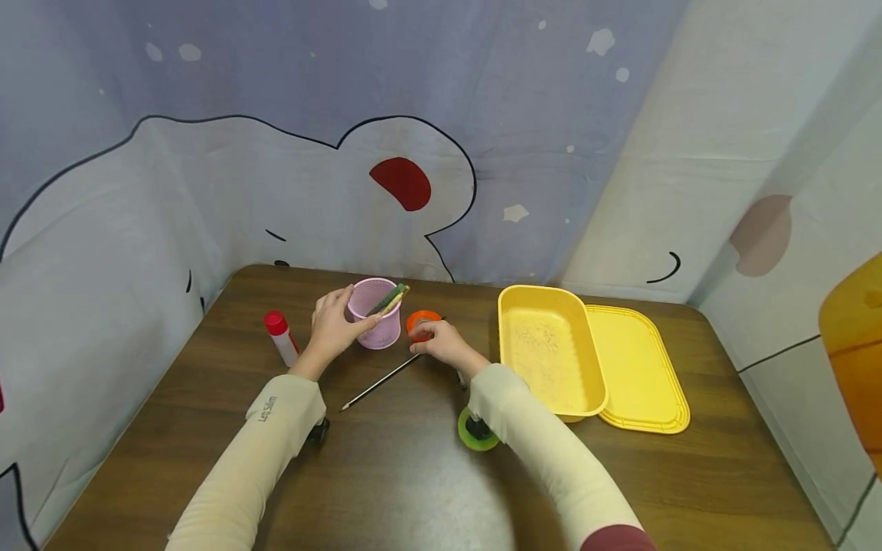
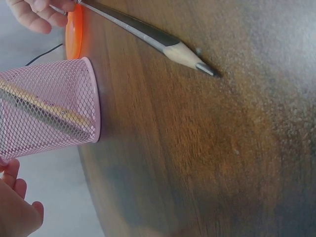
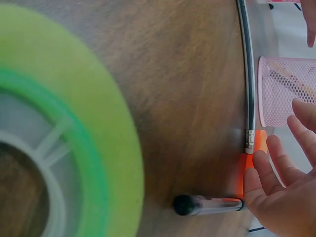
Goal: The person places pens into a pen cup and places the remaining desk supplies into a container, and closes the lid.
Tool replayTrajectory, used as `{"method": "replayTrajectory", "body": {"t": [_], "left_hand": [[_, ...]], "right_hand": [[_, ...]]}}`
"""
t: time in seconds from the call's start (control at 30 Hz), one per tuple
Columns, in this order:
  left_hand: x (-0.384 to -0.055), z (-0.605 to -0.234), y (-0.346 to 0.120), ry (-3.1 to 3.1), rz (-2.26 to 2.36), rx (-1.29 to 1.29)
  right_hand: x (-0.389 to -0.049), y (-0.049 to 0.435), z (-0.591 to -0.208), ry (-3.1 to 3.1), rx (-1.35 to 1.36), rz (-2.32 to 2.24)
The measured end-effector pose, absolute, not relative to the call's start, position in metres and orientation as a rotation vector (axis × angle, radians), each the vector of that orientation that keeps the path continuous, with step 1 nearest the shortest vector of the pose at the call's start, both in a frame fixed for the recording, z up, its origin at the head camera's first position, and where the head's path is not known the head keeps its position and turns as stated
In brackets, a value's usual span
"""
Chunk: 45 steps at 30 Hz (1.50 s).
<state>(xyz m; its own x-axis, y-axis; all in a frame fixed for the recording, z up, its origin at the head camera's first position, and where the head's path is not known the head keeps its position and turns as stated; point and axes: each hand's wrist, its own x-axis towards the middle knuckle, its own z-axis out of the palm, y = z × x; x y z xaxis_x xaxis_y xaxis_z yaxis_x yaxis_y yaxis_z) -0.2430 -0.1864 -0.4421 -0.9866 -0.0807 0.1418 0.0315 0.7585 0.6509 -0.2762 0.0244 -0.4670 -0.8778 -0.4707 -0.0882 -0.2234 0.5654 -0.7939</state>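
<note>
My left hand [image 1: 334, 325] holds a pink mesh pen cup [image 1: 379, 337] near its rim, thumb across the front. Two slim sticks, one green and one tan, lean inside the cup [image 2: 44, 108]. Close to the eraser end of a dark striped pencil [image 1: 379, 383] is my right hand [image 1: 444, 344], its fingers loosely bent with nothing gripped between them. The pencil lies on the table, its sharpened tip toward me. Partly behind the right fingers sits an orange ring-shaped roll [image 1: 422, 315]. A clear pen with a black end [image 3: 210, 205] lies beside that hand.
A glue stick with a red cap [image 1: 277, 323] lies at the left. Under the right wrist is a green tape roll [image 1: 468, 442]. To the right, a yellow tub [image 1: 551, 360] stands by its yellow lid [image 1: 641, 367]. A printed curtain [image 1: 310, 207] borders the wooden table [image 1: 386, 474].
</note>
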Motion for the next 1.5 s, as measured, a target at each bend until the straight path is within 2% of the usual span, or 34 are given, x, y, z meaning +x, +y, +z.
{"method": "replayTrajectory", "body": {"t": [0.4,1.03,1.5], "left_hand": [[-0.245,-0.445,-0.187,-2.784,-1.021,0.036],[-0.245,-0.445,-0.187,-2.784,-1.023,0.042],[-0.244,-0.443,-0.187,-2.794,-1.033,0.046]], "right_hand": [[-0.273,0.028,-0.471,2.495,-0.591,-1.164],[-0.267,0.033,-0.482,2.734,-0.980,-0.772],[-0.259,0.033,-0.482,2.808,-0.929,-0.537]]}}
